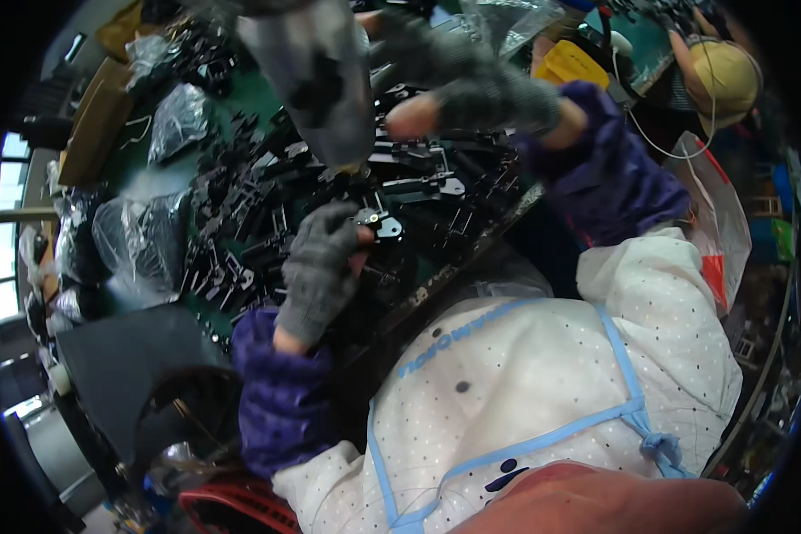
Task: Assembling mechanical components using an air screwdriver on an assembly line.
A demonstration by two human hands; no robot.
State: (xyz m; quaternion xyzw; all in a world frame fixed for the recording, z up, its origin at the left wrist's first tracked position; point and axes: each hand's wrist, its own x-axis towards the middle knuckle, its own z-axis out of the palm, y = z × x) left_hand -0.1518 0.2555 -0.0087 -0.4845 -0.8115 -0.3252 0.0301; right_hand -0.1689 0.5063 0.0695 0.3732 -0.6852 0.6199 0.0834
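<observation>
My left hand (318, 267), in a grey fingerless knit glove, is closed on a small metal hinge-like part (384, 226) with a shiny rounded plate. Above it hangs a grey, partly see-through cylindrical tool (316, 89), blurred, like a powered screwdriver. Its narrow tip points down toward the metal part. Beside the tool is my right hand (462, 93), gloved the same way and a little smeared. Its thumb stretches toward the tool and stands apart from the fingers, whose ends reach the tool's edge. Many black and silver metal parts (240, 200) lie heaped around both hands.
Clear plastic bags (142, 240) and a cardboard box (93, 125) stand at the left. The table's worn edge (454, 258) runs before my apron. A yellow container (571, 64) is beyond my right arm. Another person in a yellow cap (725, 80) works at upper right.
</observation>
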